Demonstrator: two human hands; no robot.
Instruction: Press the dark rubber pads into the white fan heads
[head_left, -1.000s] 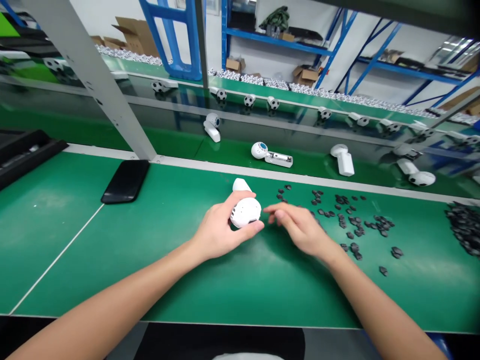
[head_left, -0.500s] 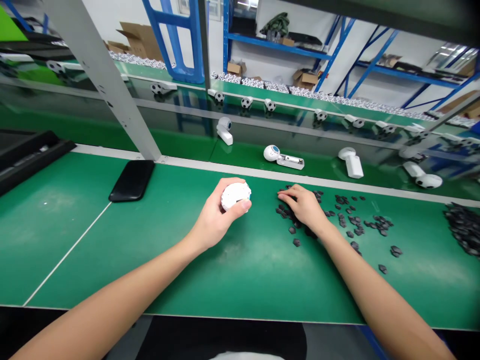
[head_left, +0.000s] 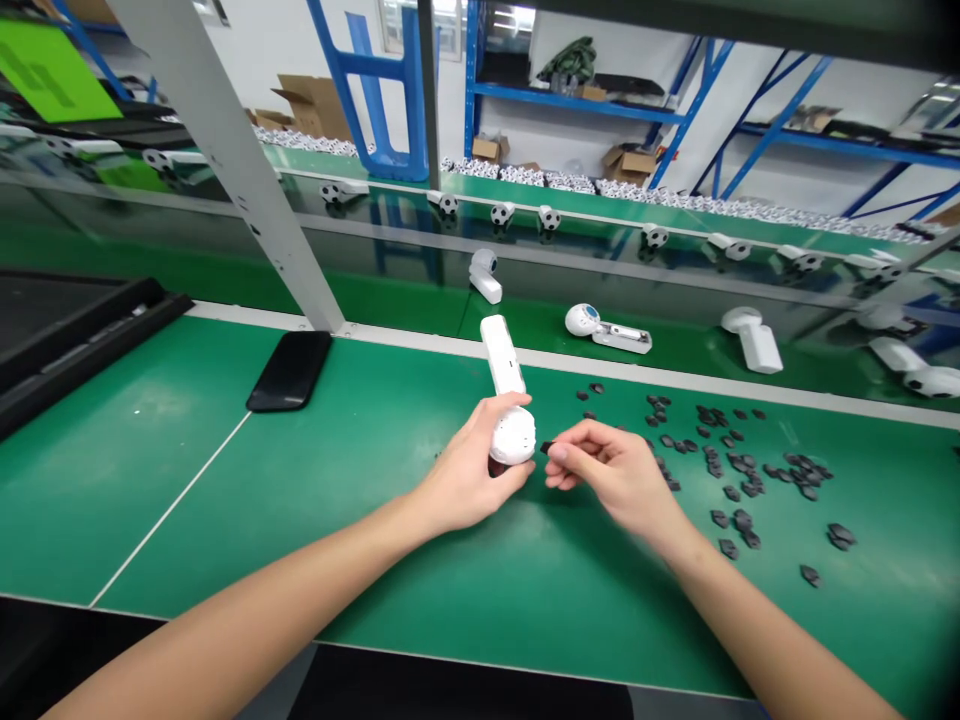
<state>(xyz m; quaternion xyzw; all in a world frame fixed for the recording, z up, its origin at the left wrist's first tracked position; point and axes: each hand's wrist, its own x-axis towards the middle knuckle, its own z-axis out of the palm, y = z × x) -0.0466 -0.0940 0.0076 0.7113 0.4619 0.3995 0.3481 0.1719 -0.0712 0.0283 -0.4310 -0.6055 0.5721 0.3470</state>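
Observation:
My left hand (head_left: 480,465) is closed around the round head of a white plastic device (head_left: 513,436), whose long flat handle points away from me over the green bench. Pinched between thumb and fingertips of my right hand (head_left: 604,465) is a small black plastic piece (head_left: 548,448), held just right of the round head with a narrow gap between them. Several loose black pieces (head_left: 742,465) lie scattered on the bench to the right of my right hand. Part of that scatter is hidden beneath the hand.
A black phone (head_left: 290,371) lies at the left by a metal post (head_left: 247,180). Beyond the bench edge, a green conveyor belt (head_left: 420,290) carries white devices, among them one with an open handle (head_left: 621,338). A black tray (head_left: 75,340) stands far left.
My left hand has turned the white device, so its handle now shows. My right hand has lifted a black piece from the pile and brought it left, near the round head.

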